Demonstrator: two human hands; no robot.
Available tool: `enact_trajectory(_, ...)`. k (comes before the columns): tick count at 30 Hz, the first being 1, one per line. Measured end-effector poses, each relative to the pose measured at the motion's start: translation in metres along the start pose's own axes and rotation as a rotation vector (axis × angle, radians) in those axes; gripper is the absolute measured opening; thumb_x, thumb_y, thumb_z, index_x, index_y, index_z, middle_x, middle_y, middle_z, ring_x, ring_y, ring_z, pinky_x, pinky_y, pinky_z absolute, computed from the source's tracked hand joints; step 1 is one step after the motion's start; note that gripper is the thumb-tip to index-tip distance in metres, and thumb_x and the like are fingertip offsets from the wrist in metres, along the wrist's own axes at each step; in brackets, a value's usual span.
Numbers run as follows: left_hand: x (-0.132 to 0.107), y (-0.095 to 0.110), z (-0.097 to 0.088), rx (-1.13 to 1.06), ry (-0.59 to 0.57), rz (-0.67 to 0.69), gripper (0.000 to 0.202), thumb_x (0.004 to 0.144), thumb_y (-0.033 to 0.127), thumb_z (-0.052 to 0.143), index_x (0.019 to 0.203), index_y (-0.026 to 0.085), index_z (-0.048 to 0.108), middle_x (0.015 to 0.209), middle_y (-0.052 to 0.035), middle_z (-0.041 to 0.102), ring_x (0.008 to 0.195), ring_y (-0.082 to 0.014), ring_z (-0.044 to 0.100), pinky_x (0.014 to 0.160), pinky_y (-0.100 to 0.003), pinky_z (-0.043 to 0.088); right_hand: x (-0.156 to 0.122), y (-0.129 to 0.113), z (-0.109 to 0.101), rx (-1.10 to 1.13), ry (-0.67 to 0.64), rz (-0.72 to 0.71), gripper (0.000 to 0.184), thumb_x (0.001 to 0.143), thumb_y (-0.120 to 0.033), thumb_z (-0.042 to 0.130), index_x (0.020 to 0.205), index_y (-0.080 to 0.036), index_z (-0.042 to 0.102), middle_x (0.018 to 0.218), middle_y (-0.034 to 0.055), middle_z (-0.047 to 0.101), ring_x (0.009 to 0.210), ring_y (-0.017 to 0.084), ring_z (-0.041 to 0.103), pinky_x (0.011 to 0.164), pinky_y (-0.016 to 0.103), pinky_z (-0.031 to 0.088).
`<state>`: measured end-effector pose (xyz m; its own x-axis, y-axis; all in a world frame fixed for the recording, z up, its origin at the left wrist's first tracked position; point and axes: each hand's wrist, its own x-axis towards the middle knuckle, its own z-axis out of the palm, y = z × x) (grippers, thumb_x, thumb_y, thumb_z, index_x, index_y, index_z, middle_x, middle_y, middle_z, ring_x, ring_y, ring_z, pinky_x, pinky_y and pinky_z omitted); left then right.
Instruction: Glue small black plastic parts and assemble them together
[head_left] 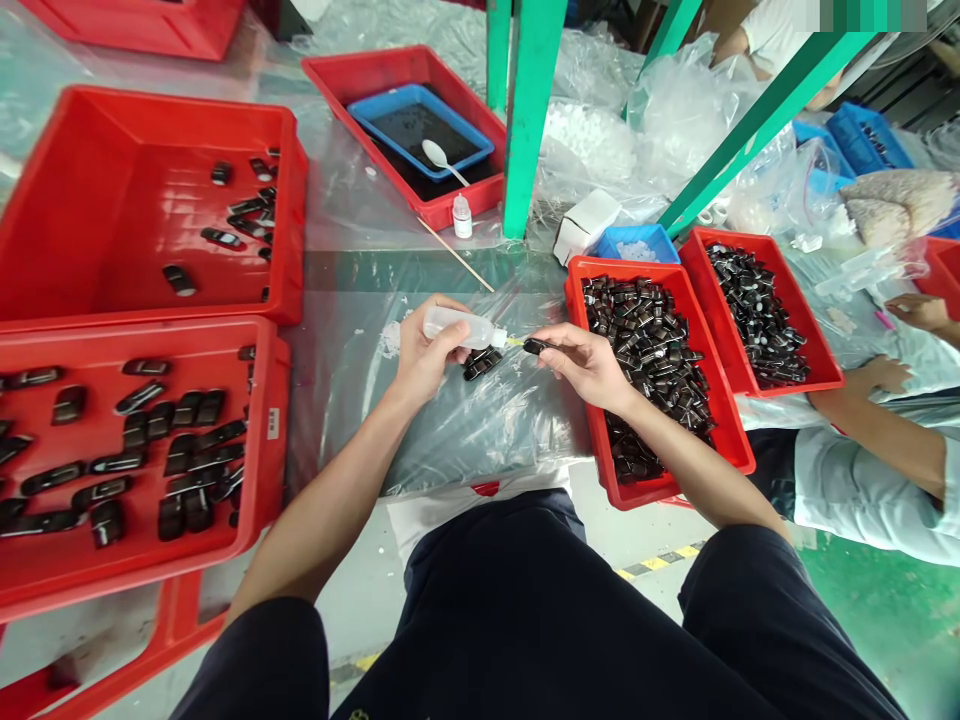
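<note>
In my left hand (429, 352) is a translucent white squeeze bottle (456, 326), lying on its side with its thin yellowish nozzle pointing right. My right hand (586, 366) pinches a small glossy black part (535, 346) by its right end. The nozzle tip comes close to the part's left end; whether they touch I cannot tell. Beneath the bottle, a few more black parts (481, 363) rest on the plastic-covered table (450, 440).
Red bins (289, 230) with scattered black parts stand at left. A heaped red bin (739, 455) is beside my right forearm. A small bottle (462, 217), thin stick (459, 256) and green post (529, 130) are ahead. Another person's hands (874, 378) work at far right.
</note>
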<state>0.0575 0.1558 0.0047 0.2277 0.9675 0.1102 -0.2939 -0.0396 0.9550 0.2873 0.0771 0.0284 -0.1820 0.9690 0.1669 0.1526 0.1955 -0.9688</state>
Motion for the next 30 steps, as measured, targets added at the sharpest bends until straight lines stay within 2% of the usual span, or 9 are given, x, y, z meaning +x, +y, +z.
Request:
enact_trajectory(4, -0.0004, 0.0015, 0.0009, -0.011, -0.005, -0.020, 0.042, 0.067, 0.056, 0.087, 0.078, 0.021, 0.066, 0.057, 0.0019, 0.063, 0.040, -0.0105, 0.051, 0.036, -0.021, 0.031, -0.0001, 0.0015, -0.0010, -0.006, 0.007, 0.005, 0.048, 0.096, -0.061, 0.074, 0.118, -0.018, 0.075, 0.089, 0.0033, 0.072, 0.069, 0.011, 0.058, 0.060, 0.024, 0.048)
enact_trajectory(10, -0.0003, 0.0028, 0.0035, -0.045, -0.001, -0.037, 0.039, 0.066, 0.051, 0.086, 0.081, 0.020, 0.066, 0.057, 0.0020, 0.064, 0.040, -0.0110, 0.052, 0.037, -0.022, 0.033, -0.0003, -0.0028, -0.0022, -0.047, 0.015, 0.003, 0.053, 0.104, -0.065, 0.059, 0.119, -0.018, 0.078, 0.088, 0.0030, 0.071, 0.060, 0.010, 0.053, 0.059, 0.025, 0.049)
enact_trajectory(14, -0.0004, 0.0029, 0.0051, -0.069, 0.011, -0.045, 0.041, 0.064, 0.051, 0.087, 0.081, 0.020, 0.066, 0.058, 0.0026, 0.066, 0.039, -0.0103, 0.052, 0.037, -0.021, 0.033, -0.0008, -0.0062, -0.0020, -0.075, 0.081, -0.021, 0.048, 0.098, -0.064, 0.069, 0.121, -0.022, 0.079, 0.090, 0.0025, 0.068, 0.063, 0.010, 0.055, 0.060, 0.026, 0.049)
enact_trajectory(17, -0.0007, 0.0028, 0.0058, -0.073, 0.018, -0.047, 0.041, 0.062, 0.050, 0.087, 0.081, 0.020, 0.066, 0.057, 0.0029, 0.065, 0.039, -0.0102, 0.052, 0.036, -0.021, 0.033, -0.0019, -0.0066, -0.0022, -0.079, 0.110, 0.006, 0.047, 0.095, -0.062, 0.075, 0.121, -0.022, 0.078, 0.080, 0.0004, 0.065, 0.063, 0.012, 0.056, 0.058, 0.027, 0.047)
enact_trajectory(21, -0.0017, 0.0033, 0.0065, -0.067, 0.023, -0.052, 0.038, 0.064, 0.048, 0.086, 0.080, 0.020, 0.066, 0.055, 0.0030, 0.063, 0.040, -0.0107, 0.052, 0.037, -0.021, 0.033, -0.0039, -0.0072, -0.0018, -0.104, 0.141, 0.026, 0.047, 0.093, -0.060, 0.078, 0.120, -0.022, 0.078, 0.070, -0.0019, 0.060, 0.061, 0.014, 0.053, 0.056, 0.028, 0.044)
enact_trajectory(30, -0.0020, 0.0030, 0.0067, -0.056, 0.047, -0.068, 0.035, 0.063, 0.046, 0.086, 0.076, 0.020, 0.067, 0.054, 0.0023, 0.061, 0.039, -0.0109, 0.051, 0.038, -0.022, 0.031, -0.0049, -0.0075, 0.0002, -0.098, 0.187, 0.014, 0.042, 0.091, -0.055, 0.082, 0.116, -0.022, 0.080, 0.068, -0.0025, 0.059, 0.058, 0.013, 0.048, 0.054, 0.028, 0.040)
